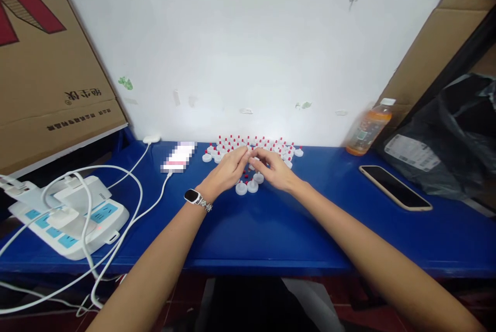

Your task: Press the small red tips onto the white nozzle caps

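Observation:
My left hand (229, 167) and my right hand (274, 170) meet over the blue table, fingertips close together. Both are closed in a pinch, and what they hold is hidden by the fingers. Behind and beside them stand many white nozzle caps with small red tips (298, 151), upright in a loose cluster. Just in front of the hands sit a few white nozzle caps (241, 188) without red tips. Several loose red tips (246, 176) lie between the hands. A watch (192, 196) and a metal bracelet are on my left wrist.
To the left, a white power strip (73, 241) carries chargers and looping white cables (140, 202). A pixelated object (179, 157) lies nearby. On the right are an orange drink bottle (368, 127), a phone (395, 187) and a dark plastic bag (445, 135). A white wall panel (248, 53) rises behind.

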